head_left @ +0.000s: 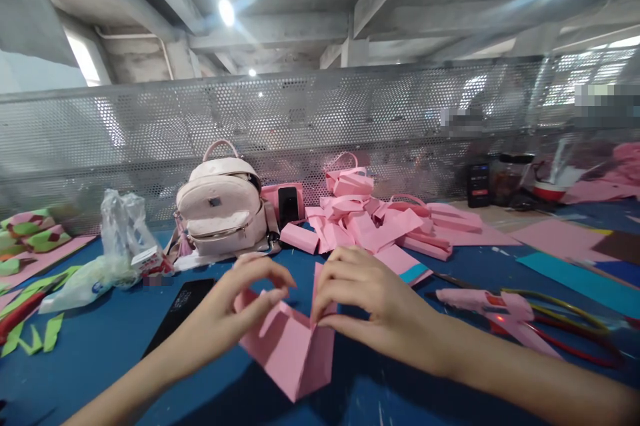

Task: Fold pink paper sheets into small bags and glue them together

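Observation:
A folded pink paper box (287, 349) with an open top is tilted above the blue table, between my two hands. My right hand (357, 293) pinches its right-hand corner, thumb and fingers pressed on the upright flap. On the far left side of the box, my left hand (260, 289) has its fingers curled around the edge, thumb close to the fingertips. Part of the box's left wall is hidden behind that hand. To the right of my right forearm lies a pink hot glue gun (493, 306) with a small red light lit.
Behind my hands are a heap of pink paper pieces (357, 226), a white backpack (223, 206) and a phone (288, 206). A black flat object (183, 309), a plastic bag (123, 233) and green strips (53, 333) lie left. Blue paper (580, 279) lies right.

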A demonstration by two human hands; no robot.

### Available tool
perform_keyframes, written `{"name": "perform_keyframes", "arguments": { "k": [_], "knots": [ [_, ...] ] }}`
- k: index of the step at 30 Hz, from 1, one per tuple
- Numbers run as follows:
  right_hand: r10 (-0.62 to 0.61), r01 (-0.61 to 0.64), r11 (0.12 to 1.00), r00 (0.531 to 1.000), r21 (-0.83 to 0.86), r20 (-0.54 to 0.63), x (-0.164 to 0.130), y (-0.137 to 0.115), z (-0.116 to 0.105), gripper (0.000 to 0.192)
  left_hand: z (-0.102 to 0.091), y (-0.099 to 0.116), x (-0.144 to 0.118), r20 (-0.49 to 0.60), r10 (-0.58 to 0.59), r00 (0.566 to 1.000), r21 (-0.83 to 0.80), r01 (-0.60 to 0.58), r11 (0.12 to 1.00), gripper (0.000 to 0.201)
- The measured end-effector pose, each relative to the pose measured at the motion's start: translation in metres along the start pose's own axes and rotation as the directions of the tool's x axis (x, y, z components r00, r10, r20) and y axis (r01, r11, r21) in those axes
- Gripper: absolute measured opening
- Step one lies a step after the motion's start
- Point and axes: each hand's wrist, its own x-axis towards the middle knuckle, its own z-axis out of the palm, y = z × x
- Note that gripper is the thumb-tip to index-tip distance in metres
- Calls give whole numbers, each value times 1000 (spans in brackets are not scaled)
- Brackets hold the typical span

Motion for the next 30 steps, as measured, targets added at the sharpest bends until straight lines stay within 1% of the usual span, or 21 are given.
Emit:
{"name": "perform_keyframes", "arguments": {
  "k": [1,2,3,5,6,8,10,11,12,13,14,16,18,20,23,27,30],
  "knots": [
    [-6,6,1000,1000,-15,-25,0,4,0,4,-1,-4,-1,-102,11,995,-10,-12,1000,22],
    [-14,13,999,999,-31,-49,1,7,1,5,-1,-8,-2,-207,33,978,-11,-36,999,24],
    [-19,16,999,997,-49,-75,1,11,2,7,1,-13,-3,-306,65,950,-1,-69,998,25],
    [-13,2,997,992,-82,-129,0,18,6,11,7,-22,-6,-483,144,864,36,-145,989,27],
    [0,-15,996,987,-93,-158,-1,21,8,12,13,-26,-8,-547,170,820,43,-175,984,29],
    [38,-58,994,978,-92,-206,-4,25,11,11,27,-32,-14,-619,155,770,22,-181,983,31],
    [84,-100,994,967,-55,-239,-6,29,14,10,43,-38,-21,-681,157,715,8,-207,978,32],
    [110,-120,993,961,-23,-252,-8,30,16,10,51,-41,-26,-692,148,707,9,-197,980,31],
    [140,-140,990,955,19,-260,-10,31,18,10,60,-44,-30,-692,133,710,10,-175,984,28],
    [175,-162,984,947,69,-271,-12,33,21,10,67,-48,-35,-680,120,723,7,-157,988,21],
    [212,-184,975,936,123,-282,-14,34,25,9,74,-52,-39,-652,104,751,-13,-148,989,16],
    [286,-224,949,907,221,-310,-19,37,35,9,85,-59,-45,-549,62,834,-104,-141,984,20],
    [347,-256,923,875,287,-337,-25,38,46,11,91,-65,-48,-494,10,869,-159,-102,982,27],
    [384,-272,905,853,327,-354,-31,39,56,13,91,-70,-47,-485,-35,874,-182,-62,981,30],
    [372,-232,901,848,368,-377,-37,39,67,11,85,-75,-44,-486,-88,869,-205,-16,979,28],
    [294,-127,894,890,429,-349,-44,39,76,7,79,-83,-44,-473,-130,872,-212,30,977,30],
    [221,-60,897,919,437,-327,-47,39,81,11,80,-88,-43,-453,-142,880,-218,45,975,31]
  ]
}}
